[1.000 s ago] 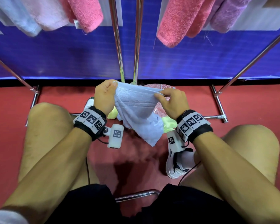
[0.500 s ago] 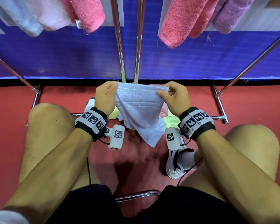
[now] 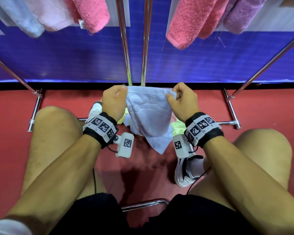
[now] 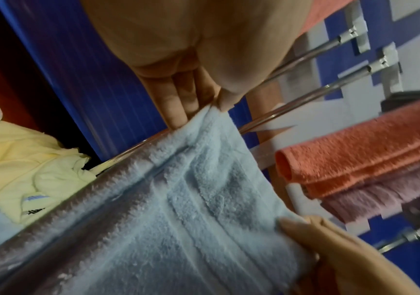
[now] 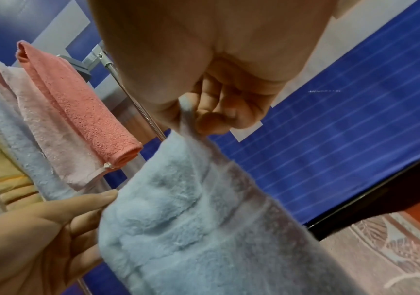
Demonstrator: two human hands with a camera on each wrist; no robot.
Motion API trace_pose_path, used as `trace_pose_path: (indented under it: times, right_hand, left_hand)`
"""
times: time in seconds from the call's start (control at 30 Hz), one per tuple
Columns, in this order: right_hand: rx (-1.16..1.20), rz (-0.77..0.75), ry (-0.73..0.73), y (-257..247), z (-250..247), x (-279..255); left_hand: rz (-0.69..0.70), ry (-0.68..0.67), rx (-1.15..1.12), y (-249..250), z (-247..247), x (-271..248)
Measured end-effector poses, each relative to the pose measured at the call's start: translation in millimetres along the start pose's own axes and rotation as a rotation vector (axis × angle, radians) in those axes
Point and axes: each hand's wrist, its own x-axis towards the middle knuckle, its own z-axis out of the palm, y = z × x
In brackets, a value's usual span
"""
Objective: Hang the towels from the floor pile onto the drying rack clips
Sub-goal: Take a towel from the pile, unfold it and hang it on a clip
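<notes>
We hold the pale blue towel [image 3: 148, 116] stretched by its top edge, one corner pinched in the curled fingers [image 4: 178, 103] of our left hand [image 3: 113, 102] and the other in our right hand [image 3: 183, 102]. Both fists sit level above our knees. Beyond lie the red floor [image 3: 12, 116], yellow towels [image 4: 14, 159] and the rack [image 3: 124, 39] with pink towels [image 3: 190, 21].
</notes>
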Motion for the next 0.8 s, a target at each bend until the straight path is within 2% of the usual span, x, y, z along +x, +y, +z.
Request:
trace_pose_path:
  times: [0.2, 0.33, 0.53, 0.8]
  right_hand:
    - [0.043, 0.024, -0.226, -8, 19, -10]
    - [0.192, 0.051, -0.341, -12, 27, -17]
    - [0.321, 0.138, -0.358, -16, 20, -15]
    - [0.314, 0.117, -0.319, -14, 21, -16]
  left_hand:
    - [-0.03, -0.164, 0.082, 7, 25, -28]
    - [-0.035, -0.248, 0.069, 9, 36, -40]
    - [-0.018, -0.26, 0.018, 15, 41, -45]
    - [-0.091, -0.236, -0.082, 12, 45, -43]
